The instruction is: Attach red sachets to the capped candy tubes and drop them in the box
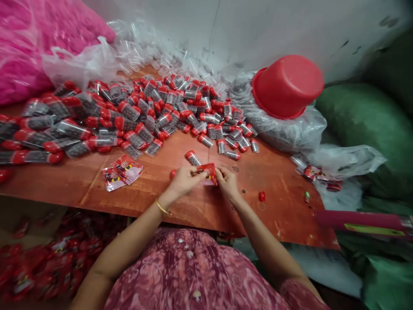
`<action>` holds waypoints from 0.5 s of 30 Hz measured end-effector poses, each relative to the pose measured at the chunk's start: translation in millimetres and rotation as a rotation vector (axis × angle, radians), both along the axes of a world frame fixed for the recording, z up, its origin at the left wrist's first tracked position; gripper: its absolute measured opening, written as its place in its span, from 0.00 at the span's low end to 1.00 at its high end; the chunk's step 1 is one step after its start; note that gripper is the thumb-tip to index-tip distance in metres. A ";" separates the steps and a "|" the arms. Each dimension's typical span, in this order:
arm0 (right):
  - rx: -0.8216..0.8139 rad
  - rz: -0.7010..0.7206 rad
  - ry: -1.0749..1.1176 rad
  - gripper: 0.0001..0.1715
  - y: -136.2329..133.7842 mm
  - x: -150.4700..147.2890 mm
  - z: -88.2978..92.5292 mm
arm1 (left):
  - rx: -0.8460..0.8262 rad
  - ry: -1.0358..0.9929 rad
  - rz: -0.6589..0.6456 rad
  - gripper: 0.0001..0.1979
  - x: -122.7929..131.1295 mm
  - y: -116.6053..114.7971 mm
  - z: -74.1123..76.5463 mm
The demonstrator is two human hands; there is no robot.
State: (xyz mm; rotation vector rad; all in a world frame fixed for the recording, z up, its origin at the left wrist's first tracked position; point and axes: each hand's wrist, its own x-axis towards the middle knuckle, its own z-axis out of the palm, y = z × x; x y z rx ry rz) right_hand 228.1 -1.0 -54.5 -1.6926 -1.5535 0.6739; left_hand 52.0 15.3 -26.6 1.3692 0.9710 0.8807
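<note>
My left hand [183, 180] and my right hand [226, 181] meet over the wooden table [200, 202], both pinching a small red printed label [208, 171] between the fingertips. One red-capped clear tube [192, 157] lies just beyond my left hand. A small stack of the same red labels [123, 172] lies to the left. A big heap of red-capped tubes [129, 116] covers the far and left part of the table.
An upturned red plastic tub [287, 85] rests on a clear bag of dark pieces [284, 129]. A loose red cap [262, 196] lies right of my hands. Pink sack [29, 47] far left, green sacks [364, 116] right, more red items [48, 254] below the table.
</note>
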 end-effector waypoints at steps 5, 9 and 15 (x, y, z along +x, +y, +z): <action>0.003 0.066 -0.154 0.24 -16.5 -29.2 -8.1 | -0.469 -0.400 0.278 0.14 -33.1 -4.9 20.8; 0.118 0.098 -0.272 0.24 -23.5 -29.5 -5.2 | -0.670 -0.569 0.317 0.12 -45.7 -10.3 28.4; 0.066 0.160 0.122 0.22 -31.8 -44.0 24.5 | -0.626 -0.553 0.372 0.12 -44.9 -20.1 23.3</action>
